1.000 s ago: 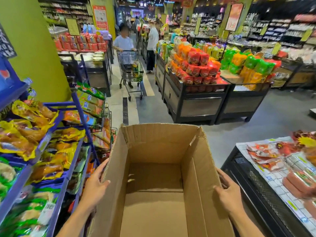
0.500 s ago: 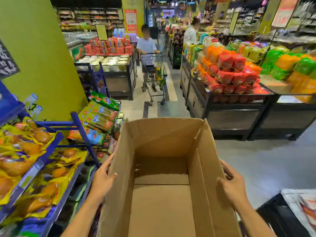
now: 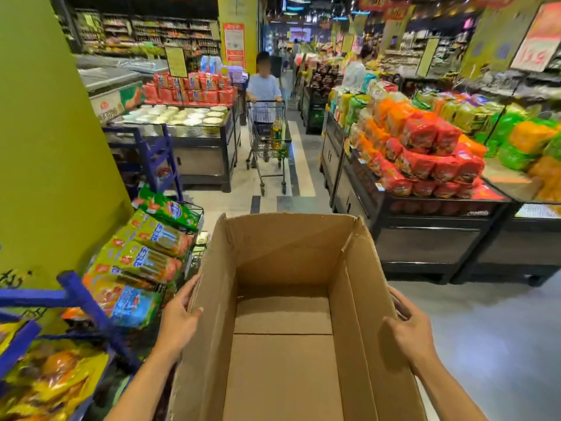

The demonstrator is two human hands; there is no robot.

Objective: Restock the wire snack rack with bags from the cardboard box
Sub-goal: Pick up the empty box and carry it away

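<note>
Leftmost, at nine o'clock, a blue metal shelf frame carries yellow packets. Just beside it, toward ten o'clock, the black wire snack rack holds tilted green, orange and blue snack bags. The left hand presses flat against the outer left wall of the open brown cardboard box, fingers extended along the wall, thumb hooked over its rim. The box occupies the six o'clock position between both hands; its flaps stand upright and its visible floor is bare cardboard. The right hand clasps the right wall, fingers curled round the outside and thumb over the upright flap. At twelve o'clock, well apart, a shopper in a pale shirt stands behind a wire trolley. At two o'clock, red and orange packets are heaped on a black display stand.
</note>
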